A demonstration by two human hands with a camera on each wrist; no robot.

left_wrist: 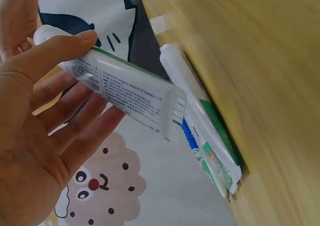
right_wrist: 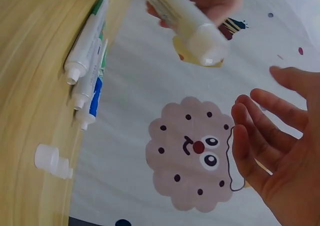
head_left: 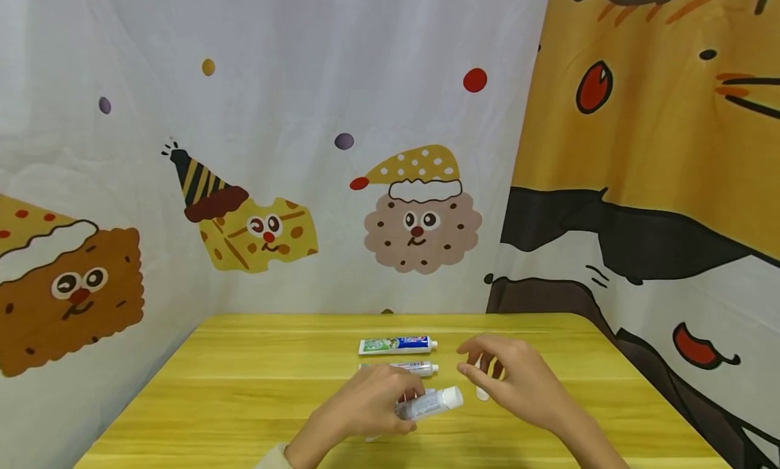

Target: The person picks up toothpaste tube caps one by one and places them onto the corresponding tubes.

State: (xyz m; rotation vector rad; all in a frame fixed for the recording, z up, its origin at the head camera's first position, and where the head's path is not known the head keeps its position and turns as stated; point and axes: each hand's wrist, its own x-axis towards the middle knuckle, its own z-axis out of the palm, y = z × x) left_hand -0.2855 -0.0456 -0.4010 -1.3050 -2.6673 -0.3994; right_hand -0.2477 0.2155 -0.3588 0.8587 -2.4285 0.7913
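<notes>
My left hand (head_left: 372, 398) pinches a white toothpaste tube (left_wrist: 125, 88) between thumb and fingers, holding it above the table. Its white cap (head_left: 451, 397) is on and points right, toward my right hand (head_left: 514, 374). That right hand holds nothing; its fingers are loosely bent, as the right wrist view also shows. Below it, white caps (right_wrist: 47, 158) lie on the table. Beyond the held tube lie a blue-and-green toothpaste tube (head_left: 399, 346) and a second tube (head_left: 417, 368), their nozzles bare. A third uncapped tube (right_wrist: 84, 55), mostly hidden by my left hand in the head view, lies alongside them.
The yellow wood-grain table (head_left: 244, 367) reaches back to a white curtain (head_left: 292, 83) printed with cartoon snacks. Another curtain (head_left: 640, 130), with a large orange cartoon face, hangs along the right side.
</notes>
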